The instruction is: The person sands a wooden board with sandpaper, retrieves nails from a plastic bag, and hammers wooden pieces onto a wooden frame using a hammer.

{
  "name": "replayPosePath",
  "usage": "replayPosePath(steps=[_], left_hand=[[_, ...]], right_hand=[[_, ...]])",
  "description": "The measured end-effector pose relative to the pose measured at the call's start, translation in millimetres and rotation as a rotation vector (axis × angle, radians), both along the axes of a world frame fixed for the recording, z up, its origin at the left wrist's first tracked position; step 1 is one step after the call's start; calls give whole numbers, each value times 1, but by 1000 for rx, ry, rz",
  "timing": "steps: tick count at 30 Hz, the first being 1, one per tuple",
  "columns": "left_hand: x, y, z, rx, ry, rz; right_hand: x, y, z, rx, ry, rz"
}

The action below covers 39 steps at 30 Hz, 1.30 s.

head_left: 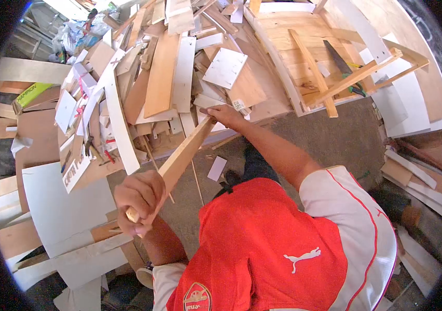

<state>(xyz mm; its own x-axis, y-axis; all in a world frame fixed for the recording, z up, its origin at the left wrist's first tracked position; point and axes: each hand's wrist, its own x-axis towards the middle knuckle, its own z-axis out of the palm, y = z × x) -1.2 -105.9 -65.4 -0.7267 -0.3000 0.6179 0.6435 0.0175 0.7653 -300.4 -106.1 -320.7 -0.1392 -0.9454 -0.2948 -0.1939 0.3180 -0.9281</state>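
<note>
A pale wooden strip [185, 153] slants up and away in front of my red and white shirt. My left hand [140, 199] is wrapped in a fist around its near end, whose cut tip shows below the fingers. At the far end, my right hand [224, 117] is closed on the strip, with its fingers partly hidden. Just beyond my right hand lies a heap of offcuts, among them a broad orange-brown board [162, 75] and a white square panel with small holes [225, 68].
A wooden frame [296, 88] at the upper right holds loose slats and a handsaw [337, 58]. A large white sheet [57, 207] leans at the left. A yellow-green box [33, 95] and plastic bags [76, 39] lie farther back. A small white piece [217, 168] is on the floor.
</note>
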Motion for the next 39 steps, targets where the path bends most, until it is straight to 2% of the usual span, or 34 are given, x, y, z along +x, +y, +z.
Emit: replayPosePath(steps=[3, 6, 7, 10, 12, 14, 15, 17, 21, 23, 27, 30, 31, 34, 35, 39], left_hand=[[17, -5, 4, -107, -16, 284], [67, 19, 13, 36, -372, 716], [90, 22, 11, 86, -469, 717], [102, 53, 24, 253, -720, 1024], [108, 61, 22, 194, -847, 1053], [109, 70, 19, 175, -957, 1160], [111, 66, 15, 115, -955, 1182], [112, 68, 12, 163, -987, 1231], [98, 73, 23, 231, -1041, 1290], [89, 73, 24, 221, -1049, 1349], [91, 69, 22, 309, -968, 1329], [97, 67, 16, 254, -969, 1330], [99, 65, 17, 249, -988, 1297], [104, 62, 19, 229, -1016, 1253], [103, 63, 18, 218, -1012, 1273], [107, 63, 14, 224, -949, 1262]], right_hand=[[2, -14, -35, -46, 146, 14], [6, -4, 0, -56, 259, 32], [8, -4, -4, -98, 258, 29], [20, -8, -29, -169, 254, 8], [31, -11, -35, -152, 262, -13], [37, -4, -14, -87, 249, -53], [39, -1, -6, -55, 243, -74], [40, 1, -12, -49, 232, -107], [30, -16, -43, 80, 195, -221], [25, -30, -71, 25, 238, -256], [36, -40, -74, -39, 213, -179], [24, -44, -71, -26, 256, -217], [14, -50, -69, 195, 271, -225], [-4, -55, -78, 32, 192, -143], [0, -58, -80, 93, 225, -137], [24, -47, -71, -85, 287, -45]])
